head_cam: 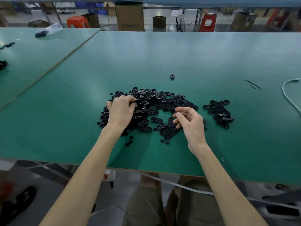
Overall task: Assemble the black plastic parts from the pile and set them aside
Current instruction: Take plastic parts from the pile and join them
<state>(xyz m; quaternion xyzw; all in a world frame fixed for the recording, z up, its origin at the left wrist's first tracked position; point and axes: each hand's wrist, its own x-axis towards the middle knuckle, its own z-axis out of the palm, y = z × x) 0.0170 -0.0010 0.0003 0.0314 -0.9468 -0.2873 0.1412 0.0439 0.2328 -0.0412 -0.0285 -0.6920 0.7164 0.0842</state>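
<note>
1. The pick-up step is judged to be in hand. Pieces are being drawn from the pile [162,101], which is spread on the table [162,54] under and just ahead of both hands.
2. The left hand [120,111] is laid on the pile's left side with its fingers curled down. An oval part [138,101] appears to be pinched at the fingertips.
3. The right hand [190,123] is held over the pile's near edge with its fingers loosely curled. Nothing is seen in it, so it is taken as released.
4. A smaller group [218,111] of ovals is seen apart to the right and is judged to be the finished pieces.
5. Small discs [130,141] are scattered at the pile's near edge and are likely the mating pieces.
6. For the next move, the part must be lifted clear and a mate fetched by the right hand. The two must then be pressed together and the result set with the group.
</note>
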